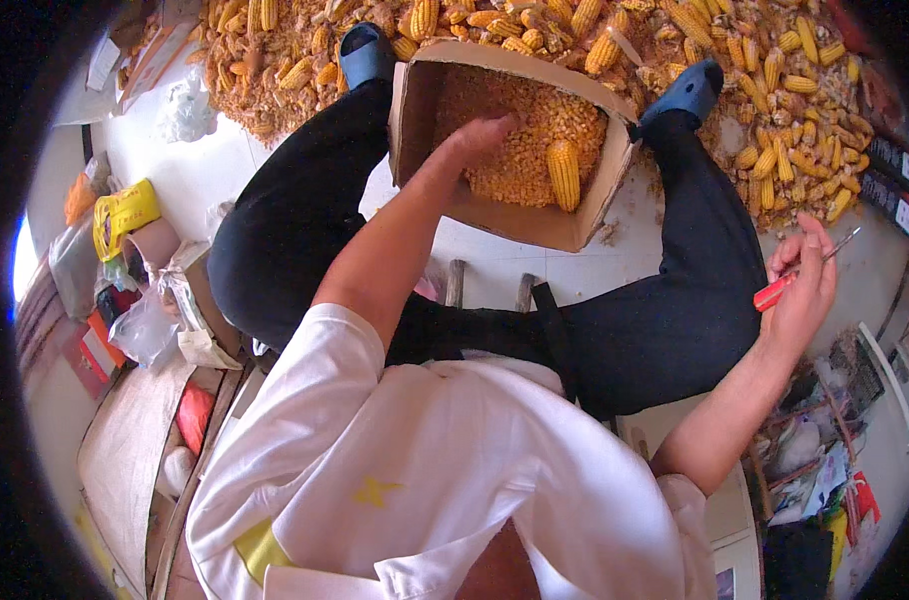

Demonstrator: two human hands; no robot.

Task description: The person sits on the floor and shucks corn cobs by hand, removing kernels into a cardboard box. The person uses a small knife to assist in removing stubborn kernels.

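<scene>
Between my feet stands a cardboard box (511, 229) with loose corn kernels (511, 176) in it. One whole yellow corn cob (563, 174) lies on the kernels at the box's right side. My left hand (484, 139) reaches into the box, just over or touching the kernels; its fingers are blurred, so their hold is unclear. Out to the right, beside my knee, my right hand (803, 289) grips a screwdriver (775, 291) with a red handle. Its metal shaft points up and to the right, away from the box.
A wide heap of corn cobs (781, 161) and husk bits spreads beyond the box. Blue slippers (683, 94) flank it. Bags (128, 217) and a cloth-covered surface (132, 442) are on the left. Clutter (814, 442) lies at lower right, and dark boxes (901, 184) at the right edge.
</scene>
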